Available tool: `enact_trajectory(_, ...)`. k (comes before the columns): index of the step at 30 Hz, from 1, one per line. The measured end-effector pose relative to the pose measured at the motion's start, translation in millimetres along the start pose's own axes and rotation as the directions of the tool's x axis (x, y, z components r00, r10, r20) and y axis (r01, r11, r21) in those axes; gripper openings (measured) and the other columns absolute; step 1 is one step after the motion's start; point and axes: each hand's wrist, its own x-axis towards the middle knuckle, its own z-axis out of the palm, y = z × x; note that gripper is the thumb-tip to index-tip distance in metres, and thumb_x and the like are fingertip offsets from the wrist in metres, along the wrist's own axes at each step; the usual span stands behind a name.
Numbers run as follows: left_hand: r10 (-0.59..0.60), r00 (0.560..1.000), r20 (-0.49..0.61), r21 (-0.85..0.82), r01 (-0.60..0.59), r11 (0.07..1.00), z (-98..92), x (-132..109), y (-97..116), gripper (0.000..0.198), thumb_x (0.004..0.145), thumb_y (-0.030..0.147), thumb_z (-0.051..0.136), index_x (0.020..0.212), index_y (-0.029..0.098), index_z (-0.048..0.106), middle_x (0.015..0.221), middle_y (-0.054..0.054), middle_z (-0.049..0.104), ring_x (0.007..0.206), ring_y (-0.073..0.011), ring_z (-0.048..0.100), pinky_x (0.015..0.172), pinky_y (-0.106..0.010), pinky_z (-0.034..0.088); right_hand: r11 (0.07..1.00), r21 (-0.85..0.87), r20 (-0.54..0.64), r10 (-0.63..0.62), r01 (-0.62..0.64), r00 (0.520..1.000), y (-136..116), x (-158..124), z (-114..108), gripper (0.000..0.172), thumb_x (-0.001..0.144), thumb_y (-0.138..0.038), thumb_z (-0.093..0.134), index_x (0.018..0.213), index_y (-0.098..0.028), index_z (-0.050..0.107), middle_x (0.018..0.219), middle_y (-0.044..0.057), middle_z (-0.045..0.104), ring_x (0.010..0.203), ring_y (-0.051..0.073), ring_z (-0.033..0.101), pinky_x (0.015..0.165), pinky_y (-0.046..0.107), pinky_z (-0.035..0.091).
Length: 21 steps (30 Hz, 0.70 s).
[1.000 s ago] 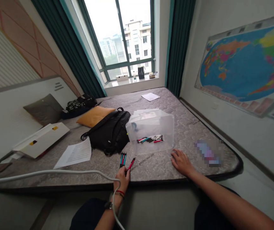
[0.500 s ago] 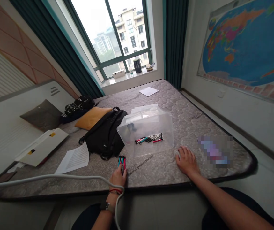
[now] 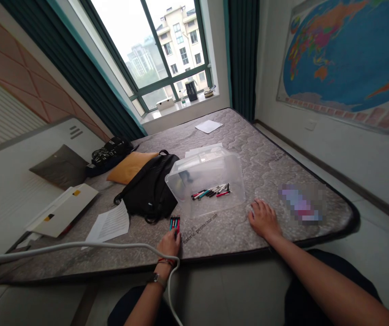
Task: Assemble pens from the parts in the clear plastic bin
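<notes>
We see a small bundle of pens [image 3: 174, 223], red, teal and dark, standing up from the near edge of a grey mattress [image 3: 255, 163]. The left hand [image 3: 169, 243] is closed around their lower ends, fingers curled into a loose fist, with red bands on the wrist. A white cable [image 3: 61, 247] crosses in front and loops past that wrist.

The right hand [image 3: 263, 218] lies flat on the mattress, palm down and fingers spread, holding nothing. It is well apart from the pens, near the front right corner of a clear plastic bin [image 3: 208, 179].

The bin sits just beyond the pens, between the two hands and farther back. More pens [image 3: 211, 192] lie loose on its floor, in mixed colours. Its lid [image 3: 203, 150] seems to rest behind it.

Touching the bin's left side is a black bag [image 3: 150, 188]. A printed sheet [image 3: 110, 223] lies to the left of the bag, near the mattress edge. Beyond the bag are an orange cushion [image 3: 129, 165], a grey pillow [image 3: 56, 166] and a white box [image 3: 63, 209].

A blurred patch covers something to the right of the right hand. A small white paper [image 3: 208, 126] lies near the far edge, below the window [image 3: 160, 50]. A world map [image 3: 347, 54] hangs on the right wall.
</notes>
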Motion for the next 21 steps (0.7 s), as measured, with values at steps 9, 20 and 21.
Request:
enact_trajectory(9,0.002,1.000,-0.008,-0.093,-0.002,0.996,-9.7,-2.8,7.4,0.033,0.093,0.044,0.049,0.117,0.026,0.062,0.091,-0.005,0.072,0.080,-0.0198,0.066,0.063,-0.026,0.038,1.000,0.007,0.000,0.005,-0.005,1.000,-0.1,0.0,-0.5,0.032,0.089,-0.024,0.048,0.118,-0.015,0.060,0.134,0.015,0.056,0.125,0.030,0.045,0.102,0.042,0.033)
enact_trajectory(20,0.444,0.889,0.115,-0.533,-0.322,0.783,-17.3,-3.7,75.4,0.031,0.092,0.042,0.048,0.092,0.020,0.071,0.081,-0.003,0.072,0.070,-0.0154,0.062,0.068,-0.026,0.046,1.000,0.016,0.013,0.022,-0.022,1.000,0.1,0.0,1.0,0.035,0.089,-0.024,0.047,0.122,-0.018,0.059,0.136,0.013,0.055,0.127,0.030,0.043,0.102,0.044,0.032)
enact_trajectory(21,0.440,0.890,0.123,-0.570,-0.299,0.765,-16.6,2.6,83.5,0.031,0.091,0.041,0.050,0.092,0.019,0.071,0.080,-0.003,0.072,0.069,-0.0148,0.061,0.066,-0.025,0.045,1.000,0.013,0.013,0.022,-0.022,1.000,0.0,0.2,0.7,0.034,0.089,-0.024,0.047,0.121,-0.019,0.059,0.136,0.013,0.055,0.127,0.030,0.043,0.103,0.044,0.032)
